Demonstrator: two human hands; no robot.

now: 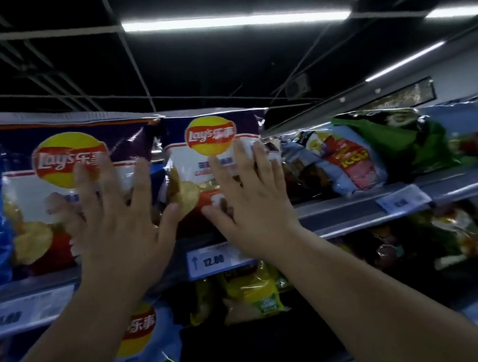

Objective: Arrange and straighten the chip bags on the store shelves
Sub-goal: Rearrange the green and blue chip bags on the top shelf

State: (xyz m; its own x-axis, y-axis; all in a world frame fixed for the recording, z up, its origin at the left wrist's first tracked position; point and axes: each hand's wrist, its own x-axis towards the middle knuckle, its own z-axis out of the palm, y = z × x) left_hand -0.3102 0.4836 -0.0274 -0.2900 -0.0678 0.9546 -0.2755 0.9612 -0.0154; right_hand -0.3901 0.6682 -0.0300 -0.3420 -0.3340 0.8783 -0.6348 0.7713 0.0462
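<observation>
Both hands flat and splayed, left hand on one purple Lay's bag, right hand on its neighbour atop the top shelf — light, crinkly, crushable, so best steered by the edges.

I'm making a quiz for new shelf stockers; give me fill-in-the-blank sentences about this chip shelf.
1. The left hand lies flat on the left purple chip bag, branded ____.
2. The price tag below the right hand reads ____.
3. The tilted bag further right, beside light-blue bags, is coloured ____.
Missing words: Lay's; 12.00; green.
</observation>
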